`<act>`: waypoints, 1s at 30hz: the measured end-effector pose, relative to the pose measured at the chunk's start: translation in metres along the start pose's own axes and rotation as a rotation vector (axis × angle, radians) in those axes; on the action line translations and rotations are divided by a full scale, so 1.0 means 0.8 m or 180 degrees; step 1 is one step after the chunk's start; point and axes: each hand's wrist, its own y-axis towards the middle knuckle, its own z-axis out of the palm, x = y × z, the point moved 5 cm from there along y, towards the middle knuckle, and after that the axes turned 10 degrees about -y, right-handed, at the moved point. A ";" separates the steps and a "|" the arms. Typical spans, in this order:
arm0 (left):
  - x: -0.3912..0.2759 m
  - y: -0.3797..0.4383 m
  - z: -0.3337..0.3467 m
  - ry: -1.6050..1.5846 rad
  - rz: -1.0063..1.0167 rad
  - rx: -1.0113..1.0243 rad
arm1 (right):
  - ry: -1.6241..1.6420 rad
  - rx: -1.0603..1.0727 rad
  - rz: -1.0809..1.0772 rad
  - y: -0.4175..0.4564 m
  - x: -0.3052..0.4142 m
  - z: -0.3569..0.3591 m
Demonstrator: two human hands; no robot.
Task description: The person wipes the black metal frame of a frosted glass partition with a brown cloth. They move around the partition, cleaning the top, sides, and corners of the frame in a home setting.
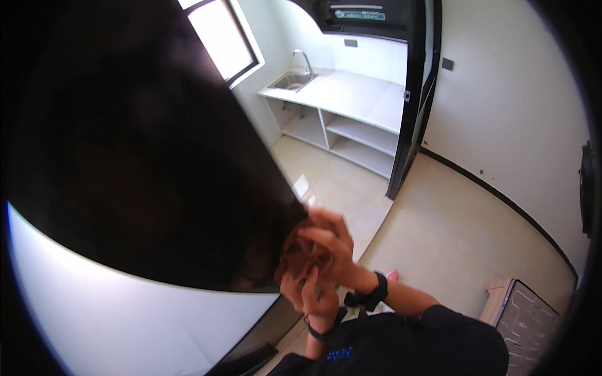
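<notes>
Both hands are together on a crumpled brown cloth (301, 254), close to the lower right corner of a large, glossy dark panel (155, 164). My right hand (341, 249) is the upper one, its fingers bent over the cloth. Below it, my left hand (312, 296) pinches the cloth from underneath. The bunched folds and the fingers hide part of the panel's edge. Whether the cloth touches the panel, I cannot tell. Faint reflections show on the dark surface. Dark bands circle both wrists.
Beyond a black door frame (409, 103) stands a white counter (357, 94) with a steel sink (291, 82), a tap (305, 61) and open shelves. A window (221, 35) is behind the panel. A patterned mattress (526, 324) lies at lower right. Tiles cover the floor (437, 221).
</notes>
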 end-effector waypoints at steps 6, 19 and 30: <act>0.006 -0.004 0.030 0.0572 0.0445 -0.0084 | 0.1173 0.0692 0.0903 -0.025 -0.050 -0.001; 0.004 -0.009 0.221 0.0357 0.0168 0.0046 | 0.3647 0.2902 0.2238 -0.011 -0.219 -0.062; -0.005 -0.020 0.454 -0.1011 -0.0740 0.1645 | 0.0943 0.1443 0.2509 0.017 -0.425 -0.277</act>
